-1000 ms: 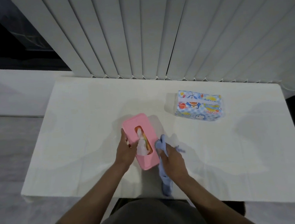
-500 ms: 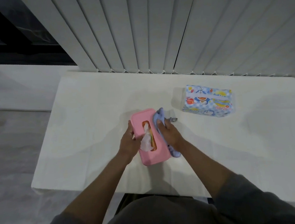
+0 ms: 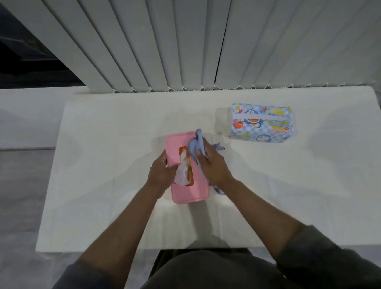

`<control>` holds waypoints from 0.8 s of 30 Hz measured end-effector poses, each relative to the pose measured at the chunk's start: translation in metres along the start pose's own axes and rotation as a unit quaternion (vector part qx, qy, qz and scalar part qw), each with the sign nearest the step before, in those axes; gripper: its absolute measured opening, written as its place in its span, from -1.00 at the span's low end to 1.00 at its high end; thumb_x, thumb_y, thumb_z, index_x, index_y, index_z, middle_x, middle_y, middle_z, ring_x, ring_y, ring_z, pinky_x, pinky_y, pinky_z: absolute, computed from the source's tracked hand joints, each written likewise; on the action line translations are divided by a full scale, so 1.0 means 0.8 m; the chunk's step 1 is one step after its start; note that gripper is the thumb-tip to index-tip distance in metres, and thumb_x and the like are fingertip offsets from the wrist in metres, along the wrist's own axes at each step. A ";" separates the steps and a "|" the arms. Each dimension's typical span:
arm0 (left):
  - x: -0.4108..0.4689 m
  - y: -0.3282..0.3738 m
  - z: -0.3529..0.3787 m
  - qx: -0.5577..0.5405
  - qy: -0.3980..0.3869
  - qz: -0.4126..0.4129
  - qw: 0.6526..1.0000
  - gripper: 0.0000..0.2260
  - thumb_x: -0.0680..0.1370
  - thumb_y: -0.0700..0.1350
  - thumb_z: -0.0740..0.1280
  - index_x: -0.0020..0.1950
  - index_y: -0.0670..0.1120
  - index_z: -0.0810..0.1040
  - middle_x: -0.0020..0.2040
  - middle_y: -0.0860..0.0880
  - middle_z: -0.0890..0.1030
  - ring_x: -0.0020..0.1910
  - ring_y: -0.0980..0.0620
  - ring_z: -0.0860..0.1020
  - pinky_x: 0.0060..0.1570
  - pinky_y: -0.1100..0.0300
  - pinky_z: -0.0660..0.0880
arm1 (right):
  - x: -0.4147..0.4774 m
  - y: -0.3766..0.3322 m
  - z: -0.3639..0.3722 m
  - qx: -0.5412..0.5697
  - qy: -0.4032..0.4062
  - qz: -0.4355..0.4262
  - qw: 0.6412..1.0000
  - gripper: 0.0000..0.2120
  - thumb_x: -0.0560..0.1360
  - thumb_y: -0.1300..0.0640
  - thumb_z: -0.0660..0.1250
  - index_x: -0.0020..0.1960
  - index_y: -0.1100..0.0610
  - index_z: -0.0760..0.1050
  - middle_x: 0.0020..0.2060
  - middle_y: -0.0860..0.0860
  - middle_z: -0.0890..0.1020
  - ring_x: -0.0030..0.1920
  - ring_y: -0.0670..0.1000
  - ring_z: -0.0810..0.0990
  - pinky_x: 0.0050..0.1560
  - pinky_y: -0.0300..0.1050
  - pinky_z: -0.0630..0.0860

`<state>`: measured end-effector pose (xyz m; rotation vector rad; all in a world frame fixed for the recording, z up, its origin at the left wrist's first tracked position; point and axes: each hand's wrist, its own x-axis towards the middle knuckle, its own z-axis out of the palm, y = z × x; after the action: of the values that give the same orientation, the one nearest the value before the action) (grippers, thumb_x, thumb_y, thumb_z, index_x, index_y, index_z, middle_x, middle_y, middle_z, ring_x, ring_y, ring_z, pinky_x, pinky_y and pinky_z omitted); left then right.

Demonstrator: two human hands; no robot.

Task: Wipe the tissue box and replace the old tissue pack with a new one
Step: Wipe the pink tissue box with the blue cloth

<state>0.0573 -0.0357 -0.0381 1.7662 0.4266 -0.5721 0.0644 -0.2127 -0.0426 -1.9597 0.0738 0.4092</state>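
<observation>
A pink tissue box (image 3: pixel 184 191) lies lengthwise in the middle of the white table (image 3: pixel 95 175). A white tissue (image 3: pixel 181 176) sticks out of its top slot, where an orange pack shows inside. My left hand (image 3: pixel 161 173) grips the box's left side, thumb near the slot. My right hand (image 3: pixel 213 164) presses a light blue cloth (image 3: pixel 195 147) on the far right part of the lid; the cloth's tail hangs past the box's right side. A new blue cartoon-printed tissue pack (image 3: pixel 261 123) lies at the back right, apart from both hands.
White vertical blinds (image 3: pixel 198 35) hang right behind the table's far edge. A dark window area (image 3: pixel 4 52) is at the upper left. Grey floor (image 3: pixel 10 206) lies left of the table. My lap sits at the table's near edge.
My right hand has carried the cloth from the box's near right side up onto the far right part of the lid. My left hand kept its hold on the box.
</observation>
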 end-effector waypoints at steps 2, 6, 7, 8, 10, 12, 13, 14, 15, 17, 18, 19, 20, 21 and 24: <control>0.001 0.000 0.000 -0.002 -0.005 -0.001 1.000 -0.64 0.52 -0.04 0.43 0.31 0.10 0.53 0.14 0.05 0.67 0.12 -0.02 0.65 0.11 -0.05 0.62 | 0.030 -0.006 -0.007 0.049 -0.007 0.030 0.998 -0.62 0.65 -0.07 0.08 0.45 -0.24 0.21 0.24 -0.11 0.52 0.15 -0.16 0.47 0.17 -0.21 0.37; -0.002 -0.002 0.001 0.005 -0.002 0.004 1.000 -0.55 0.46 0.03 0.44 0.34 0.13 0.50 0.17 0.04 0.66 0.14 -0.04 0.63 0.16 -0.09 0.59 | 0.027 0.014 0.001 0.150 -0.009 0.115 0.982 -0.69 0.63 -0.12 0.10 0.33 -0.14 0.41 0.17 0.00 0.60 0.16 0.00 0.58 0.13 -0.08 0.48; -0.003 -0.002 0.001 0.004 -0.001 0.004 1.000 -0.52 0.42 0.07 0.44 0.34 0.14 0.50 0.16 0.05 0.66 0.14 -0.03 0.63 0.16 -0.08 0.59 | 0.013 0.022 0.007 0.158 -0.011 0.134 0.978 -0.65 0.62 -0.15 0.10 0.38 -0.14 0.36 0.23 0.02 0.58 0.21 0.02 0.56 0.21 -0.03 0.48; -0.004 -0.001 0.002 0.007 0.000 0.005 1.000 -0.49 0.39 0.11 0.43 0.33 0.15 0.50 0.15 0.06 0.66 0.13 -0.01 0.63 0.16 -0.06 0.59 | -0.003 0.028 0.012 0.156 -0.009 0.150 0.976 -0.61 0.61 -0.18 0.10 0.41 -0.14 0.33 0.27 0.04 0.55 0.24 0.04 0.54 0.27 0.01 0.46; -0.004 -0.001 0.002 0.012 0.001 0.005 1.000 -0.48 0.36 0.17 0.43 0.32 0.17 0.50 0.12 0.11 0.67 0.11 0.02 0.63 0.13 -0.02 0.60 | -0.039 0.038 0.021 0.118 0.006 0.165 0.979 -0.58 0.60 -0.20 0.10 0.43 -0.15 0.28 0.25 0.02 0.55 0.16 -0.01 0.55 0.20 -0.07 0.44; -0.003 -0.003 0.002 0.011 0.000 0.008 1.000 -0.54 0.42 0.13 0.44 0.32 0.18 0.50 0.11 0.13 0.67 0.10 0.03 0.64 0.11 -0.01 0.61 | -0.075 0.041 0.029 0.082 0.012 0.145 0.986 -0.55 0.61 -0.18 0.10 0.49 -0.18 0.18 0.08 -0.10 0.58 0.00 -0.11 0.57 0.01 -0.25 0.44; -0.002 -0.004 0.002 0.010 0.001 0.010 1.000 -0.57 0.46 0.09 0.44 0.32 0.18 0.50 0.10 0.13 0.67 0.10 0.04 0.64 0.10 -0.01 0.62 | -0.088 0.041 0.032 0.070 0.010 0.126 0.990 -0.52 0.63 -0.14 0.10 0.52 -0.16 0.12 0.01 -0.14 0.58 -0.02 -0.12 0.59 -0.08 -0.36 0.43; -0.001 -0.005 0.003 0.007 0.002 0.011 1.000 -0.59 0.48 0.06 0.43 0.32 0.18 0.50 0.10 0.14 0.68 0.10 0.05 0.64 0.11 -0.01 0.62 | -0.095 0.040 0.033 0.055 0.010 0.101 0.993 -0.50 0.64 -0.08 0.10 0.55 -0.12 0.07 0.00 -0.13 0.57 -0.01 -0.08 0.61 -0.14 -0.43 0.42; -0.001 -0.005 0.002 0.005 0.003 0.011 1.000 -0.60 0.48 0.05 0.43 0.32 0.18 0.50 0.11 0.14 0.68 0.10 0.06 0.63 0.11 -0.01 0.61 | -0.095 0.038 0.033 0.040 0.012 0.075 0.996 -0.47 0.65 -0.01 0.11 0.57 -0.08 0.02 0.03 -0.08 0.58 0.02 -0.03 0.61 -0.15 -0.44 0.42; -0.001 -0.004 0.003 0.003 0.005 0.011 1.000 -0.58 0.45 0.07 0.43 0.30 0.20 0.52 0.09 0.15 0.68 0.10 0.05 0.64 0.10 0.00 0.62 | -0.073 0.028 0.025 0.014 0.024 0.026 0.999 -0.45 0.66 0.08 0.12 0.58 -0.04 -0.02 0.20 0.00 0.56 0.12 -0.01 0.58 -0.07 -0.42 0.39; -0.001 -0.003 0.004 0.000 0.005 0.010 1.000 -0.58 0.43 0.08 0.44 0.29 0.20 0.53 0.09 0.14 0.68 0.09 0.04 0.64 0.09 -0.01 0.62 | -0.054 0.021 0.021 0.004 0.030 0.010 1.000 -0.46 0.66 0.10 0.12 0.58 -0.03 0.00 0.27 0.02 0.53 0.17 0.00 0.56 -0.01 -0.39 0.37; -0.001 -0.003 0.004 -0.002 0.006 0.009 1.000 -0.58 0.43 0.07 0.44 0.29 0.18 0.53 0.09 0.12 0.68 0.10 0.02 0.64 0.10 -0.03 0.62 | -0.033 0.013 0.016 -0.004 0.031 -0.001 1.000 -0.46 0.66 0.11 0.12 0.58 -0.03 0.01 0.30 0.03 0.52 0.18 0.01 0.55 0.00 -0.36 0.36; 0.000 -0.002 0.005 -0.004 0.008 0.009 1.000 -0.58 0.45 0.05 0.45 0.30 0.16 0.53 0.11 0.09 0.68 0.10 0.00 0.64 0.12 -0.05 0.61 | -0.010 0.006 0.010 -0.013 0.028 -0.010 0.999 -0.46 0.66 0.12 0.11 0.58 -0.03 0.00 0.28 0.05 0.53 0.14 0.01 0.56 -0.02 -0.32 0.36; 0.000 -0.002 0.006 -0.004 0.010 0.006 1.000 -0.59 0.47 0.02 0.46 0.31 0.13 0.53 0.13 0.07 0.68 0.11 -0.02 0.64 0.14 -0.07 0.60 | 0.013 -0.001 0.004 -0.020 0.019 -0.017 0.999 -0.47 0.66 0.13 0.10 0.58 -0.03 0.00 0.25 0.07 0.54 0.11 0.01 0.55 -0.03 -0.28 0.37; 0.001 -0.001 0.007 -0.009 0.009 -0.007 1.000 -0.59 0.51 -0.03 0.44 0.35 0.08 0.51 0.17 0.02 0.66 0.14 -0.05 0.63 0.17 -0.11 0.59 | 0.061 -0.013 -0.005 -0.039 -0.005 -0.032 0.999 -0.55 0.67 0.05 0.06 0.55 -0.01 0.12 0.16 0.08 0.57 0.09 0.01 0.54 0.03 -0.15 0.40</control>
<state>0.0566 -0.0407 -0.0399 1.7528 0.4549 -0.5605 0.1133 -0.2055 -0.0477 -2.0316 -0.0103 0.3843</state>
